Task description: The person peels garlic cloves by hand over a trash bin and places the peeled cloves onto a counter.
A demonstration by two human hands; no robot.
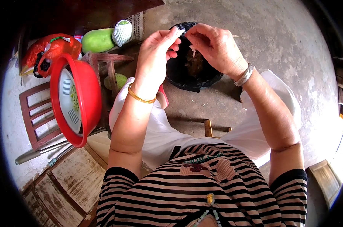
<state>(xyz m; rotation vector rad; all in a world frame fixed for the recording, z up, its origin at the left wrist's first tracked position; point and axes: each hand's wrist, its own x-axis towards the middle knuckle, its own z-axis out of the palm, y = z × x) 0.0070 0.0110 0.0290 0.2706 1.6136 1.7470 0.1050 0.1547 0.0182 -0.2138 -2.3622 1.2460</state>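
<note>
My left hand is closed in a pinch, with a small white piece between thumb and forefinger; its exact kind is too small to make out. Close beside it, my right hand is also closed, thumb and fingertips pressed together. A thin pale scrap, like a bit of peel, hangs from under the right fingers. Both hands are above a bin lined with a black plastic bag, which holds brownish scraps.
At left, a red basin holds a white colander with pale green pieces. Behind it lie a red plastic bag, a green melon and a net-wrapped fruit. A wooden chair stands against the wall.
</note>
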